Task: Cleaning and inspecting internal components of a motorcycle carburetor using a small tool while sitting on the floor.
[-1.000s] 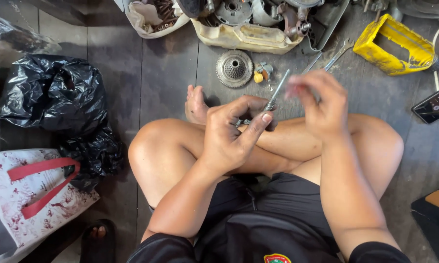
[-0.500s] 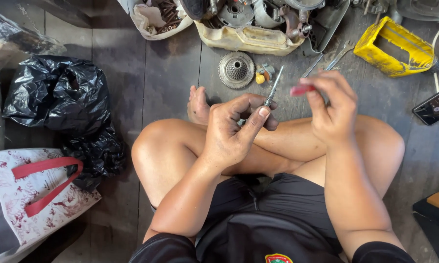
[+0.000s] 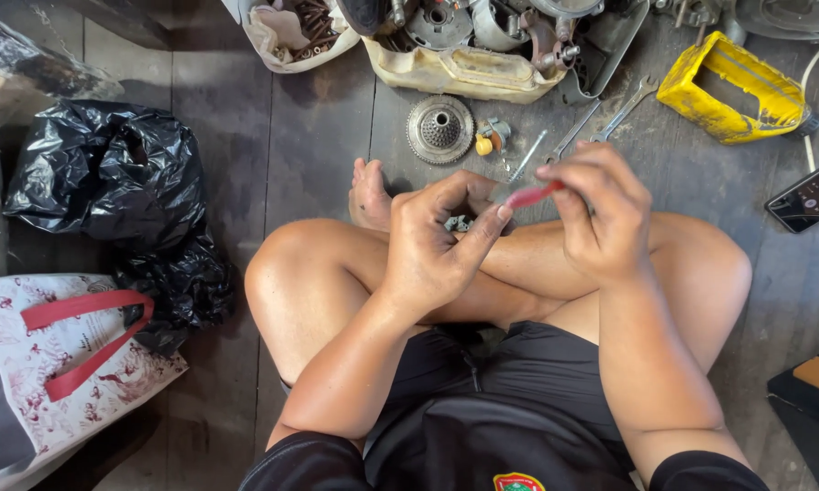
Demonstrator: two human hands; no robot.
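I sit cross-legged on a dark wooden floor. My left hand (image 3: 441, 241) is closed around a small metal part (image 3: 457, 222), mostly hidden by the fingers. My right hand (image 3: 600, 214) grips a red-handled screwdriver (image 3: 529, 195), whose handle points left toward the left hand's thumb. Its shaft is hidden between the two hands. Both hands hover above my crossed shins, close together and nearly touching.
Ahead lie a round toothed metal disc (image 3: 439, 128), a small yellow-capped part (image 3: 487, 142), two wrenches (image 3: 609, 118) and a dismantled engine (image 3: 482, 41). A yellow container (image 3: 732, 86) and a phone (image 3: 809, 200) sit right. Black plastic bags (image 3: 109, 182) and a red-handled tote (image 3: 55, 364) sit left.
The long metal tool that stuck up between the hands is down out of sight. The right hand has turned the red handle toward the left hand, and both hands have drawn closer.
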